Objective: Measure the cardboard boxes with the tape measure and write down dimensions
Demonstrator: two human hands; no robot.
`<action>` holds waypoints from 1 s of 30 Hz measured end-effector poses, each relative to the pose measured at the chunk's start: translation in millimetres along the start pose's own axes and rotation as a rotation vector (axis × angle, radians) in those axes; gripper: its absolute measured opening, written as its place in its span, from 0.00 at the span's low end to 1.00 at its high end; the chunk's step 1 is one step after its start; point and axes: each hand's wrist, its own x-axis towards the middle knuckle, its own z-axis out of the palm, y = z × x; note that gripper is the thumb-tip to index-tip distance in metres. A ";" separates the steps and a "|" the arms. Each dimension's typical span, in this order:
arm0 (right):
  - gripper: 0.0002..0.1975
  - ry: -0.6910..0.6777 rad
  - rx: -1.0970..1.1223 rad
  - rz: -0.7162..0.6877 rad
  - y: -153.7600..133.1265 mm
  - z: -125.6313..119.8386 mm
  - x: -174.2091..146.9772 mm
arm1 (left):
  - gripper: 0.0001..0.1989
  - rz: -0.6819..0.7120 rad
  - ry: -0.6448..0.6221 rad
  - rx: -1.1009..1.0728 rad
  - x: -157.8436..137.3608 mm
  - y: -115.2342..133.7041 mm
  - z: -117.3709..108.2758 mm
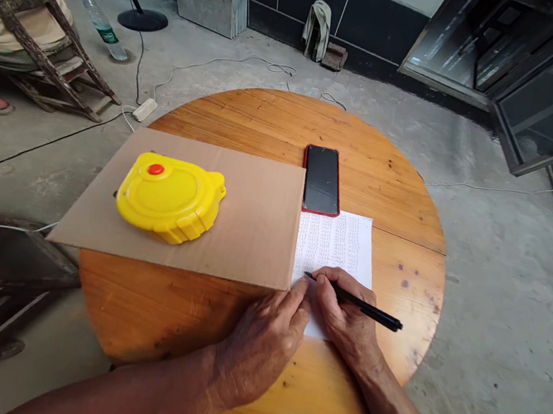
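A black pen is gripped in my right hand, its tip touching a white sheet of paper covered with rows of small handwritten characters. My left hand lies at the sheet's left side, fingers stretched forward over the paper, by the near right corner of a brown cardboard sheet. That cardboard covers part of the paper's left side. On it rests a yellow plastic case with a red button, shaped like a tape measure. A dark-screened phone in a red case sits at the paper's top edge.
Everything lies on a round wooden table. Beyond the left edge are a power strip, cables, a plastic bottle and a person on a wooden chair. A glass door stands open at the right.
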 end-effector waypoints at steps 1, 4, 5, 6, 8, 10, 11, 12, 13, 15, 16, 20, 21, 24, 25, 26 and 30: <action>0.08 0.004 -0.001 0.002 -0.1 -0.4 0.0 | 0.20 0.003 0.001 0.000 0.0 -0.1 -0.1; 0.08 0.037 0.024 0.013 -0.7 -2.0 -0.6 | 0.19 0.002 0.001 0.010 0.1 -0.2 0.0; 0.08 0.050 0.039 0.023 -0.7 -2.4 -1.0 | 0.18 0.000 0.000 0.013 0.1 -0.2 0.2; 0.09 0.060 0.054 0.037 -0.7 -2.6 -1.3 | 0.18 -0.002 0.001 0.015 0.2 -0.2 0.4; 0.09 0.071 0.073 0.067 -0.4 -2.5 -1.8 | 0.17 0.004 0.010 0.013 0.3 -0.4 0.7; 0.09 0.076 0.073 0.081 -0.2 -1.8 -1.9 | 0.17 0.016 0.022 0.014 0.3 -0.6 0.6; 0.09 0.078 0.068 0.079 -0.2 -1.5 -1.7 | 0.17 0.019 0.026 0.017 0.3 -0.6 0.4; 0.09 0.077 0.062 0.074 -0.3 -1.2 -1.4 | 0.17 0.020 0.029 0.021 0.3 -0.5 0.0; 0.09 0.074 0.057 0.067 -0.5 -1.1 -1.1 | 0.18 0.019 0.029 0.025 0.4 -0.4 -0.5; 0.08 0.065 0.054 0.052 -1.4 -1.3 -0.2 | 0.18 0.012 0.028 0.031 0.5 -0.2 -1.5; 0.08 0.057 0.055 0.047 -1.9 -1.6 0.2 | 0.18 0.011 0.025 0.031 0.6 -0.1 -1.8; 0.08 0.039 0.059 0.041 -3.5 -2.9 1.1 | 0.18 0.003 0.022 0.027 0.3 -0.2 -1.1; 0.08 0.035 0.060 0.048 -3.7 -3.2 1.1 | 0.18 0.003 0.024 0.031 0.1 -0.3 -0.6; 0.09 0.021 0.061 0.069 -4.2 -3.7 1.1 | 0.17 0.007 0.031 0.048 -0.2 -0.6 0.4; 0.09 0.015 0.058 0.075 -4.4 -3.9 1.2 | 0.17 0.008 0.035 0.051 -0.1 -0.6 0.4; 0.10 0.010 0.054 0.077 -4.5 -4.2 1.3 | 0.17 0.008 0.039 0.053 0.1 -0.7 0.3; 0.10 -0.003 0.035 0.081 -5.2 -4.9 2.4 | 0.17 0.010 0.032 0.052 0.5 -0.8 -0.3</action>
